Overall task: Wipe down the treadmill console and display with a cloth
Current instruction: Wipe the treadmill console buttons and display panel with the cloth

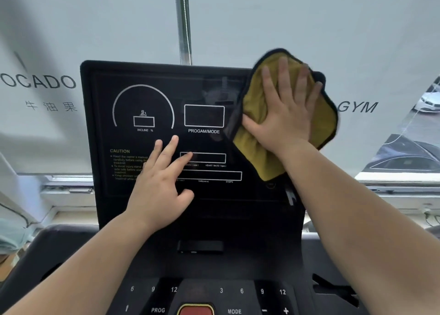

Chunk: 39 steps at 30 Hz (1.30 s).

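The black treadmill display (133, 93) stands upright in the middle, with white outlines, an INCLINE dial and a yellow CAUTION text. My right hand (285, 109) presses a yellow cloth (257, 152) with dark edging flat against the display's upper right corner, fingers straight and spread. The cloth hangs over the display's right edge and hides that corner. My left hand (159, 183) rests flat on the lower middle of the display, fingers straight, covering part of the caution text. Below lies the console (240, 291) with number keys, PROG and MODE labels and a red button (196, 311).
A white window blind (262, 17) with printed letters hangs behind the display, with a metal pole (183, 21) in front of it. A window ledge (71, 190) runs below the blind. Parked cars (409, 157) show at the far right. A small black slot (200, 246) sits under the display.
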Tool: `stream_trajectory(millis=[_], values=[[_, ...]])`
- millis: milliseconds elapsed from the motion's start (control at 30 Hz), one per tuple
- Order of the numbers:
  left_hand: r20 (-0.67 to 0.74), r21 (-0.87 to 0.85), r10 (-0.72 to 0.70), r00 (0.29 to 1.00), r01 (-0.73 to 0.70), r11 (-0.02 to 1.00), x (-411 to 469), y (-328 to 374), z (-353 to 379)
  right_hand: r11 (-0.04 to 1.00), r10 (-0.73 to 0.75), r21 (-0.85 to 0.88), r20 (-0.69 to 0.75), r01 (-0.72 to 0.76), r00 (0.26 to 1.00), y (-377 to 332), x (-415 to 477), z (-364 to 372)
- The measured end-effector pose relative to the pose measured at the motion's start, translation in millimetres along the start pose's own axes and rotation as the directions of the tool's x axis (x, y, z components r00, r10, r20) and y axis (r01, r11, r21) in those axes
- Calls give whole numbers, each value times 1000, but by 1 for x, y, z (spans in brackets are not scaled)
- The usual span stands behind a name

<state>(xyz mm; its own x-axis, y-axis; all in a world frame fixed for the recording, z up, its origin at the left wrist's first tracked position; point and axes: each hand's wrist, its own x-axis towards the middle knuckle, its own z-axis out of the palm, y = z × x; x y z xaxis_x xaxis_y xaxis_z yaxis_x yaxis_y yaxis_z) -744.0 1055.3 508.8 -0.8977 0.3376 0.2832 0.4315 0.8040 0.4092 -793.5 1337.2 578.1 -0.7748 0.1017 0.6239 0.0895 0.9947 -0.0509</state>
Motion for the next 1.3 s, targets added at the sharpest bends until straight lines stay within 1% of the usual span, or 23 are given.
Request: stream_trajectory(millis=[67,167,233,333,433,533,633,700,767,833,967,1067,1167,1200,1233,1267,1300], values=[[-58,-15,-5,998,4,1000,-3,0,-1,996,-89,12,-28,89,996,-20,4,6],[-153,47,16,988,-9,999,-17,-4,3,962,-213,141,-137,232,967,-28,-23,27],[-150,78,14,989,-2,997,-31,-9,12,945,-264,162,-128,283,956,-22,-59,43],[-113,124,-4,994,18,992,-55,-14,34,956,-240,165,-24,241,970,-8,-128,62],[-76,157,-27,997,39,987,-81,-13,54,979,-170,135,114,154,979,1,-184,71],[-36,155,-36,999,41,987,-106,-12,69,994,-100,68,276,84,956,6,-215,70],[25,165,-69,997,64,984,-129,-17,80,1000,-9,22,431,0,902,8,-244,64],[72,179,-118,990,104,978,-143,-25,84,996,68,12,545,-88,836,6,-268,59],[101,187,-165,981,144,972,-155,-34,86,994,85,-8,645,-105,759,2,-295,48],[121,184,-206,971,182,966,-166,-42,87,997,47,6,726,-74,686,-1,-319,35],[135,177,-240,961,214,961,-184,-49,86,998,-21,51,796,-32,606,-17,-337,16],[98,144,-205,974,190,971,-188,-45,86,994,-95,108,808,13,581,-38,-333,15],[54,88,-117,992,112,990,-187,-29,88,981,-192,166,826,97,530,-49,-334,7],[59,72,-75,995,71,995,-186,-21,88,977,-215,179,826,119,522,-48,-338,3],[78,62,-28,997,23,998,-186,-13,89,975,-223,179,810,133,542,-44,-342,-1],[111,59,22,994,-29,998,-187,-5,91,976,-217,167,776,139,592,-40,-347,-6],[149,64,69,986,-80,995,-188,3,94,981,-195,142,726,133,660,-35,-351,-10]])
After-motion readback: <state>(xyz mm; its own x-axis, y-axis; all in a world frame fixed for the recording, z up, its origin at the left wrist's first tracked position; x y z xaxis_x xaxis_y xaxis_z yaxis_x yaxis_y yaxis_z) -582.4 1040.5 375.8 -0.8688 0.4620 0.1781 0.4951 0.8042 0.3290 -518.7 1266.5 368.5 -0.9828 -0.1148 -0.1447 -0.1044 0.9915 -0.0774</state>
